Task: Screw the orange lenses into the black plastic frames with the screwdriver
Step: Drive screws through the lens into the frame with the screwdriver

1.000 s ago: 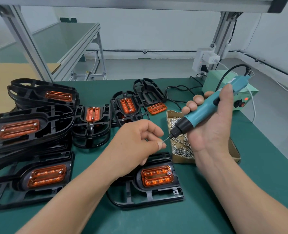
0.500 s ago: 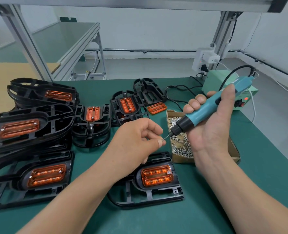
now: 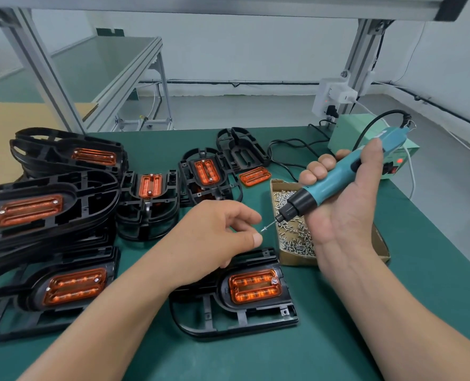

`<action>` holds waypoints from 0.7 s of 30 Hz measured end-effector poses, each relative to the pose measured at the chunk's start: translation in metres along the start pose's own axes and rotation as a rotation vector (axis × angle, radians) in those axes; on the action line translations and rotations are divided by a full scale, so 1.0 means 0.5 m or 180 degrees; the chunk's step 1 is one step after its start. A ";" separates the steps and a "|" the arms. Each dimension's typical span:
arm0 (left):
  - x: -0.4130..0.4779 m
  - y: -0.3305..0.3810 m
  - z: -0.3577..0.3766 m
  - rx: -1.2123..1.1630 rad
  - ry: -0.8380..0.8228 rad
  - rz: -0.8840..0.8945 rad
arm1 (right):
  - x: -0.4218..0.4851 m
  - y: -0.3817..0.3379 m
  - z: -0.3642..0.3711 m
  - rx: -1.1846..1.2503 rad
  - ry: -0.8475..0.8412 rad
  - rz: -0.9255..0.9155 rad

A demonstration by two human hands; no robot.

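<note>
Head view. Right hand point(image 3: 346, 204): fingers wrapped round the screwdriver point(image 3: 338, 177), which is held tilted above the box point(image 3: 294, 259) of screws near the right edge of the worktop point(image 3: 393, 312). Screw point(image 3: 264, 229): perched on the screwdriver's tip, in the air. Left hand point(image 3: 217, 237): loosely curled, thumb and forefinger parted just beside the screw, apparently holding nothing. Frame point(image 3: 236, 317): flat near the front edge, lens point(image 3: 254, 288) seated in it, one screw head visible at the lens's right end. Stacks point(image 3: 49, 215) of further frames: along the left edge. Hazards: the screw clings to the tip alone, so a jolt on the way down could drop it. A tilted entry could cross-thread the plastic or crack the lens.
</note>
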State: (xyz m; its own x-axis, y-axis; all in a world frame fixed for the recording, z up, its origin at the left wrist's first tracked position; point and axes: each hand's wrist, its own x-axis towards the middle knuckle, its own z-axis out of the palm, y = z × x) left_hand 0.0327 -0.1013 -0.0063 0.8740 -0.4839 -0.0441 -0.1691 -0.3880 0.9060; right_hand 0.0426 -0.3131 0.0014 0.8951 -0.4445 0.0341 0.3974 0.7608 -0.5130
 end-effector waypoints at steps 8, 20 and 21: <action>-0.003 0.006 0.005 0.0181 -0.0052 0.0125 | 0.000 -0.002 0.001 0.0034 -0.0007 -0.0011; -0.001 0.004 0.025 0.0303 0.0242 0.0167 | -0.008 0.006 0.000 -0.0106 -0.0144 0.0004; -0.001 0.003 0.026 0.0324 0.0267 0.0187 | -0.008 0.007 0.000 -0.0113 -0.0145 0.0001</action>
State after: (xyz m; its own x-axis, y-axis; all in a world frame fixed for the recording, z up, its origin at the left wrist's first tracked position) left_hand 0.0259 -0.1119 -0.0105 0.8955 -0.4425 0.0471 -0.2628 -0.4405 0.8584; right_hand 0.0401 -0.3087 -0.0007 0.9038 -0.4216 0.0727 0.3904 0.7433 -0.5431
